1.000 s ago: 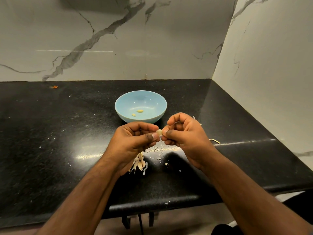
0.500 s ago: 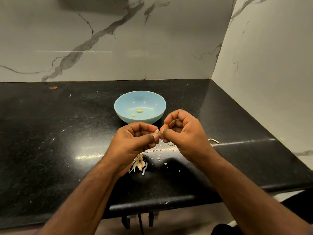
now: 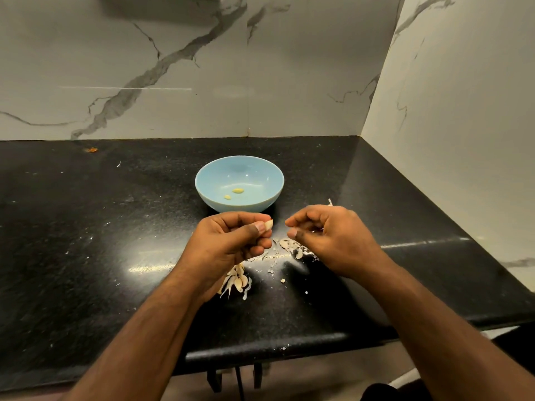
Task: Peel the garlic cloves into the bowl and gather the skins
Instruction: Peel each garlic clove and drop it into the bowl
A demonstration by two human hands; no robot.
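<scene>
A light blue bowl (image 3: 202, 180) stands on the black counter (image 3: 86, 241) with two peeled garlic pieces (image 3: 238, 191) inside. Just in front of it, my left hand (image 3: 231, 241) pinches a pale garlic clove (image 3: 269, 224) between thumb and forefinger. My right hand (image 3: 327, 235) hovers a short gap to the right of the clove, fingers curled, with a thin pale sliver of skin showing among them. Loose garlic skins (image 3: 291, 246) lie on the counter below and between the hands. A cluster of unpeeled cloves (image 3: 238, 280) lies partly hidden under my left wrist.
Marble walls close the counter at the back and on the right (image 3: 448, 140). The counter's front edge (image 3: 260, 345) runs below my forearms. Small skin flecks dot the counter, one scrap (image 3: 330, 202) lies behind my right hand, and an orange speck (image 3: 92, 150) sits far left.
My hands were joined on the clove; now the right hand has pulled away to the right while the left keeps the clove. More skin lies between them.
</scene>
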